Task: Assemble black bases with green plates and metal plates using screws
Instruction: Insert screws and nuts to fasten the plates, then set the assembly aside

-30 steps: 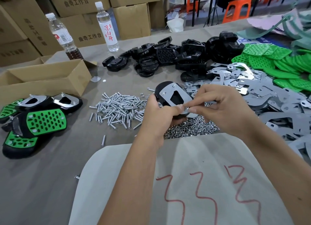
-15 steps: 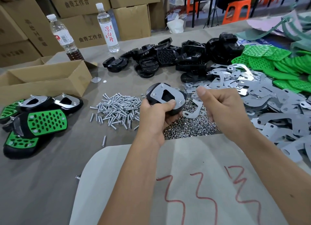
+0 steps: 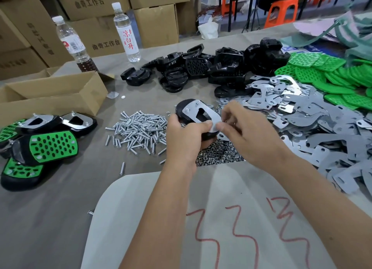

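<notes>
Above the pile of nuts (image 3: 218,153), the left hand (image 3: 184,134) grips a black base (image 3: 182,109) with a metal plate (image 3: 203,115) on top. The right hand (image 3: 246,136) pinches the plate's near edge.

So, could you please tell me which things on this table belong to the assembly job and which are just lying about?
Part of the job:
held base with its metal plate
screws
nuts
black bases
green plates
loose metal plates
finished units

Lying about:
water bottles
open carton
</notes>
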`<action>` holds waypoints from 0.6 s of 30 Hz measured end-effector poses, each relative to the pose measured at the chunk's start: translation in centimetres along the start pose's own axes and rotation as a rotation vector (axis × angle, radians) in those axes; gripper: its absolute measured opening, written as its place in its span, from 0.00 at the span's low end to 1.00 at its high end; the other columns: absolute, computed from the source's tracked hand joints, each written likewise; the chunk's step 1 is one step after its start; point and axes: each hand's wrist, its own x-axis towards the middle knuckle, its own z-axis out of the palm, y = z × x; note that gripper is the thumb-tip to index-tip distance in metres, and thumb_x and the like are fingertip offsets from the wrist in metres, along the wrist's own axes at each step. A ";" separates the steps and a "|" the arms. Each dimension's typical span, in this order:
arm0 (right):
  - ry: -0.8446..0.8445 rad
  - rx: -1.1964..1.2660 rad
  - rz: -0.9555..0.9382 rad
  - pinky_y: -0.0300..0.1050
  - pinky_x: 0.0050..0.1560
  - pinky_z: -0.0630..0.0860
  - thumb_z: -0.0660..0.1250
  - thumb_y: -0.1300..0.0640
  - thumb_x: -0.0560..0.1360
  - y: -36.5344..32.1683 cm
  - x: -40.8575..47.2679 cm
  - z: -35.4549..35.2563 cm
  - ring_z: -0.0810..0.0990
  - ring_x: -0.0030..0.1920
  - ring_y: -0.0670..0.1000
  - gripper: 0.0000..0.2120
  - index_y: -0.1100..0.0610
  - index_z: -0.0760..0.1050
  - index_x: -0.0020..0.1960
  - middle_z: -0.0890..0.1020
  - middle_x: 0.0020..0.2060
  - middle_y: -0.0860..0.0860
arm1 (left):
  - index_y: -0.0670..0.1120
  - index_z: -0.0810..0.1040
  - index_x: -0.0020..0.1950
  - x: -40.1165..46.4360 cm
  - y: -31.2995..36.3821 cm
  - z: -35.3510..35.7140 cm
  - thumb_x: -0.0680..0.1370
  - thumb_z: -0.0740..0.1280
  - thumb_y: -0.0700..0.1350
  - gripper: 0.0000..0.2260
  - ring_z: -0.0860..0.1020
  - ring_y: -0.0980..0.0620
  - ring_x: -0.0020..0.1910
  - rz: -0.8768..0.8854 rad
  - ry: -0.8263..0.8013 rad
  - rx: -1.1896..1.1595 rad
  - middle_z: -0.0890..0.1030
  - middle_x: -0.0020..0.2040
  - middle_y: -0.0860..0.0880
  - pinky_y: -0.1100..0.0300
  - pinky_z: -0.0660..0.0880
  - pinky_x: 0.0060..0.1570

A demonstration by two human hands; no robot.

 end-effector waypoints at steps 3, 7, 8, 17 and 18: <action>-0.092 -0.146 -0.044 0.52 0.37 0.70 0.56 0.45 0.82 -0.5 0.0 0.1 0.74 0.39 0.52 0.07 0.48 0.66 0.52 0.75 0.38 0.43 | 0.48 0.76 0.55 -0.2 0.1 -0.2 0.69 0.75 0.38 0.17 0.87 0.46 0.46 0.077 0.030 0.111 0.85 0.52 0.45 0.58 0.82 0.36; -0.154 -0.187 -0.111 0.57 0.38 0.72 0.51 0.48 0.83 -1.3 -0.1 -0.1 0.72 0.39 0.57 0.05 0.47 0.63 0.51 0.74 0.41 0.48 | 0.48 0.75 0.55 -0.2 0.2 -0.3 0.69 0.76 0.40 0.17 0.87 0.47 0.46 0.115 0.036 0.194 0.84 0.51 0.46 0.59 0.82 0.35; -0.160 -0.192 -0.109 0.58 0.38 0.72 0.51 0.48 0.83 -1.4 -0.1 -0.2 0.72 0.40 0.58 0.06 0.48 0.63 0.50 0.74 0.41 0.49 | 0.47 0.75 0.55 -0.2 0.2 -0.3 0.71 0.76 0.39 0.17 0.87 0.47 0.46 0.117 0.035 0.203 0.84 0.51 0.45 0.59 0.82 0.35; 0.008 -0.243 -0.015 0.56 0.36 0.69 0.55 0.49 0.85 -1.0 0.0 0.1 0.70 0.38 0.58 0.14 0.56 0.66 0.43 0.70 0.37 0.49 | 0.45 0.75 0.57 -0.3 -0.3 0.5 0.75 0.70 0.41 0.11 0.86 0.44 0.49 0.122 0.017 0.146 0.83 0.55 0.42 0.48 0.85 0.39; 0.028 -0.229 0.019 0.56 0.36 0.69 0.56 0.50 0.85 -1.0 0.0 0.3 0.70 0.38 0.58 0.15 0.56 0.65 0.42 0.70 0.35 0.48 | 0.46 0.76 0.56 -0.3 -0.4 0.7 0.73 0.70 0.42 0.13 0.86 0.44 0.49 0.133 0.023 0.156 0.84 0.54 0.43 0.46 0.85 0.40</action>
